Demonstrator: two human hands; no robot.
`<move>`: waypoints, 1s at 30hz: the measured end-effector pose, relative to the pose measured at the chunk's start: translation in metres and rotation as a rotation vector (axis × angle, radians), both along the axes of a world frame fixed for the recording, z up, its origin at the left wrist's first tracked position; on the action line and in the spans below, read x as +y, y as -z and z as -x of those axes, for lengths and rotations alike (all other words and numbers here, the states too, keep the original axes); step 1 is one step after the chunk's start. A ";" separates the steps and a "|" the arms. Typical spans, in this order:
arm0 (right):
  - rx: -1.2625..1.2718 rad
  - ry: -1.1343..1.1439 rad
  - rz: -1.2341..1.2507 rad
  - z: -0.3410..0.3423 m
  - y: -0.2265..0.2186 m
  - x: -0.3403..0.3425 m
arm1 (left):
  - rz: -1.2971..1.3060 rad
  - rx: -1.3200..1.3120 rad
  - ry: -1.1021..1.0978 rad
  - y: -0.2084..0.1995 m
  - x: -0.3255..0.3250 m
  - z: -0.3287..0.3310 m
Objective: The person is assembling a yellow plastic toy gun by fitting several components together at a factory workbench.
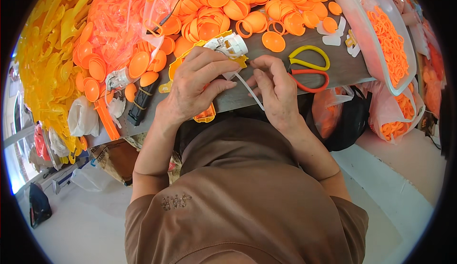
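Note:
My left hand [195,85] is closed, with thumb and forefinger pinching the upper end of a thin white plastic strip [250,92]. Under and beyond that hand lies a yellow plastic housing [242,61], partly covered by the fingers. A white plastic mechanism [229,45] sits at its far end. My right hand [277,92] is curled close by on the right, thumb against fingers, beside the strip and the housing's edge. What those fingers hold, if anything, is hidden. The strip's free end slants down toward the table's front edge.
Pliers with one yellow and one red handle [309,69] lie right of my hands. Orange plastic cups [209,23] heap behind. Yellow parts [52,59] pile at far left. A clear bin of orange rings [388,45] stands right. A black block [140,104] lies left.

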State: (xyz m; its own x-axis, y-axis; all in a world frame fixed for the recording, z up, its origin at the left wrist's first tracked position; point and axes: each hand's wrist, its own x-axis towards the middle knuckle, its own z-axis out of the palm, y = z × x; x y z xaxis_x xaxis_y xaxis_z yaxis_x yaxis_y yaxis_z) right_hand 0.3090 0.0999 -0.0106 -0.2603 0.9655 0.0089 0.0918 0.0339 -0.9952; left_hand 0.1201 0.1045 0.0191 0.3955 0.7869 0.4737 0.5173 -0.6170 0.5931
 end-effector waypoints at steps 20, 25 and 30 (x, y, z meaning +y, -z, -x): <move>0.728 -0.024 0.494 0.021 0.005 -0.011 | 0.007 0.143 -0.091 0.001 0.007 0.009; 0.745 -0.030 0.481 0.022 0.006 -0.013 | 0.104 0.071 -0.088 0.002 0.008 0.011; 0.774 -0.063 0.450 0.023 0.009 -0.015 | 0.341 -0.125 -0.096 0.004 0.010 0.019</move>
State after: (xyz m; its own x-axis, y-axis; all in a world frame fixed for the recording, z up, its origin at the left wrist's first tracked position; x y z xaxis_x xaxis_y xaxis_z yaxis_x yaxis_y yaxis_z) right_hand 0.2864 0.0852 -0.0192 -0.3914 0.9041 -0.1716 -0.5990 -0.3919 -0.6983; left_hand 0.1012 0.1140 0.0151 0.2684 0.9384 0.2178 0.4739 -0.3254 0.8182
